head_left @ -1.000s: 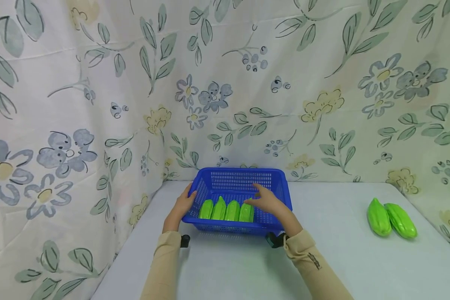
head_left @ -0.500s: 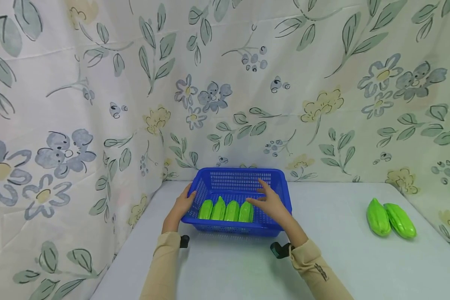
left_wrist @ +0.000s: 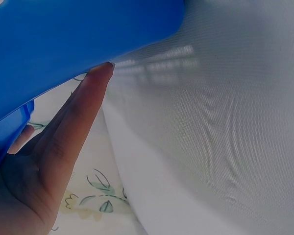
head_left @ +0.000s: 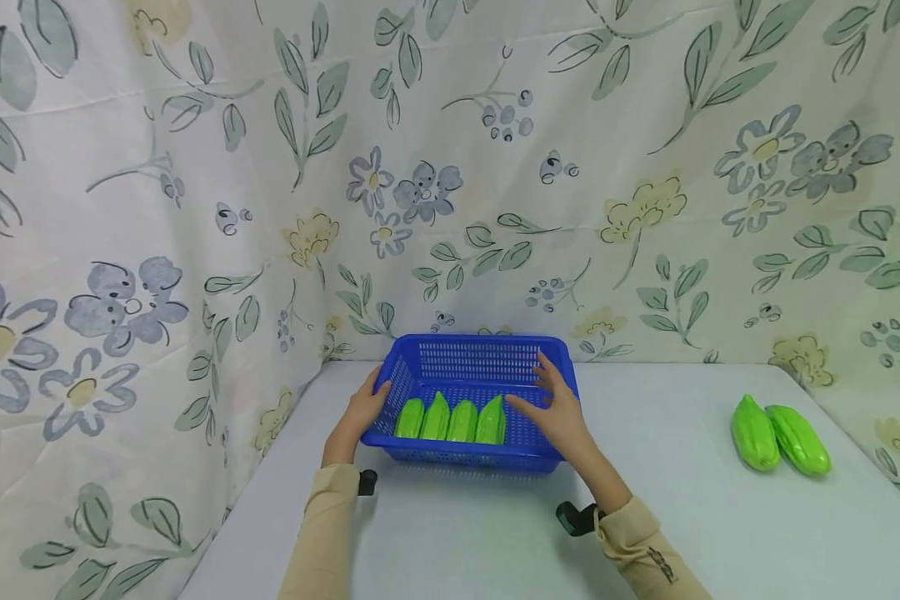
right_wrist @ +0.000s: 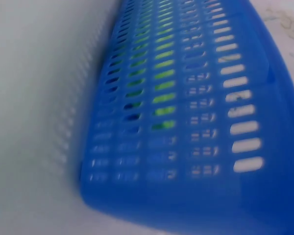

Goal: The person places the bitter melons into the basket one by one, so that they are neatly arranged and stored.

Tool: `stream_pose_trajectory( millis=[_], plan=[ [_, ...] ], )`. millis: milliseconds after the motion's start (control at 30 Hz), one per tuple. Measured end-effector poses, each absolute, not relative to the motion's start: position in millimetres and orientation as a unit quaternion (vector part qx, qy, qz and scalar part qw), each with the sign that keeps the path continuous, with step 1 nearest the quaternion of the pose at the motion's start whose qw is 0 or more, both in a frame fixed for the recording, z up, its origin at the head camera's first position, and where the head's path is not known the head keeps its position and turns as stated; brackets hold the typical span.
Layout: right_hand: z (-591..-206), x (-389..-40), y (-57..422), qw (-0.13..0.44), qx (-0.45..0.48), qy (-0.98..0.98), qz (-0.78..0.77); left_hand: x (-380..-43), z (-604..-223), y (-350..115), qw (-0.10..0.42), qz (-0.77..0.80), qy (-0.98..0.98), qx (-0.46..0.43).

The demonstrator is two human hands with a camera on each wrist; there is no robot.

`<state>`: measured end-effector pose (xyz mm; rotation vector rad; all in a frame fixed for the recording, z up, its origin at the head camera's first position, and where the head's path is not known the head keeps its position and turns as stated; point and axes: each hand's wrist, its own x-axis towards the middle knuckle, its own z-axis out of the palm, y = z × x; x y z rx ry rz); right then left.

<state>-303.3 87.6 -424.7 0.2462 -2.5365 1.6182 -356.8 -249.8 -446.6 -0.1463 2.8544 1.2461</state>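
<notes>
A blue perforated plastic basket (head_left: 457,454) stands on the table in the head view. Several glossy bright green, ridged, oblong fruits or vegetables (head_left: 462,422) lie side by side along its front, some with pointed tips. My left hand (head_left: 363,410) holds the basket's left side, thumb over the rim; in the left wrist view its fingers (left_wrist: 81,117) lie against the outer wall. My right hand (head_left: 558,415) hovers over the basket's right part with spread fingers, holding nothing. The thumb is near the rightmost green piece. The right wrist view shows only the basket's slotted wall (right_wrist: 196,122).
Two more of the green pieces (head_left: 756,433) lie touching each other at the right of the white table (head_left: 667,467). A floral cloth (head_left: 450,167) hangs behind the table and along its left side.
My right hand has drawn away to the right from the rightmost green piece, its fingers spreading. That piece now leans slightly right. My left hand stays on the basket.
</notes>
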Motion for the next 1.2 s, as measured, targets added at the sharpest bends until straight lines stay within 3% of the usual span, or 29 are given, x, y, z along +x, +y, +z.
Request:
stream_pose_trajectory(
  millis=[1200],
  plan=[
    [-442, -301, 188, 0.122, -0.006, -0.861, 0.494, -356, -445, -250, 0.020, 0.410, 0.911, -0.043]
  ],
)
